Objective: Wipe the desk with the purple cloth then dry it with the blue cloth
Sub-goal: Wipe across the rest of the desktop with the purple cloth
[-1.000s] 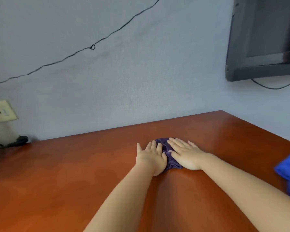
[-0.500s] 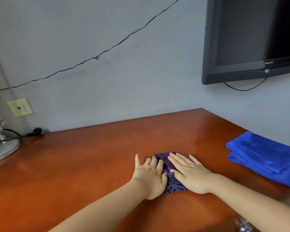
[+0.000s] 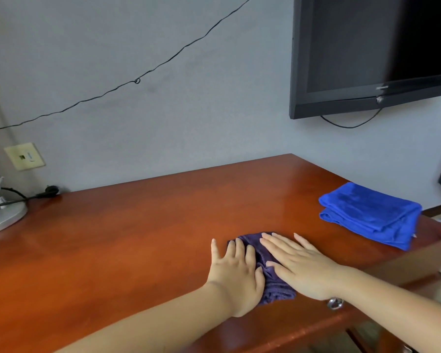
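The left hand (image 3: 236,272) lay flat with fingers straight and slightly spread, its grip open and pressing down on the left part of the purple cloth (image 3: 271,281); the right hand (image 3: 299,266) did the same on the right part, fingers extended and palm down, nothing curled round the fabric. Between the two hands a bunched strip of the cloth showed, with a little more poking out beyond the fingertips and at the near edge — the rest was hidden under the palms. The cloth sat on the reddish-brown tabletop (image 3: 127,238), close to its near edge. Well apart to the right, the blue cloth (image 3: 369,215) lay folded near the tabletop's right side, touched by neither hand. At the far left stood the round grey base of a lamp (image 3: 3,217) with a black cable beside it, and a dark wall-mounted screen (image 3: 367,54) hung above the right corner — a thin wire ran across the grey wall.
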`<state>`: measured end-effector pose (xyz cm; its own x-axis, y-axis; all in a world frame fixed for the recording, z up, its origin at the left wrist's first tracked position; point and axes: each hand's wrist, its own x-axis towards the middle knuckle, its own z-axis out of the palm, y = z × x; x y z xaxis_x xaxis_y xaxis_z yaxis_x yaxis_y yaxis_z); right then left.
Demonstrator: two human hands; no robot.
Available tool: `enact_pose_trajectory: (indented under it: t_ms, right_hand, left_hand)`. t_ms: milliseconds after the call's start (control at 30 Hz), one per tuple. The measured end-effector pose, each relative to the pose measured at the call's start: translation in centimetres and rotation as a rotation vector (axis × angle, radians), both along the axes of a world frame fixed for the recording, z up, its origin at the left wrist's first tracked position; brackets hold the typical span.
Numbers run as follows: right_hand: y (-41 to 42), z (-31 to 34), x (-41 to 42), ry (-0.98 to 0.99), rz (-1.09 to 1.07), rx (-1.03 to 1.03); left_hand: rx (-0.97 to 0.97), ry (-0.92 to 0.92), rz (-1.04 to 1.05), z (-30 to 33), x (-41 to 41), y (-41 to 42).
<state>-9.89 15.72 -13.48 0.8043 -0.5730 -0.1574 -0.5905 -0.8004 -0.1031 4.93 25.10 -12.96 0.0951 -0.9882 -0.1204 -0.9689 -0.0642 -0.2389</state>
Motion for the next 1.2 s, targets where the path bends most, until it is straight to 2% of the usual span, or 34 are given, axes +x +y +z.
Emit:
enact_pose_trajectory:
  t_ms: [367,1200]
  right_hand:
    - [-7.1,0.1,2.7,0.011,-0.054,0.001]
    - [-36.1,-0.3,22.6,-0.066,-0.120,-0.063]
  left_hand:
    - [-0.008,0.029,0.033,0.1,2.4,-7.2]
    - [-0.117,0.079,0.188,0.0,20.9,-36.7]
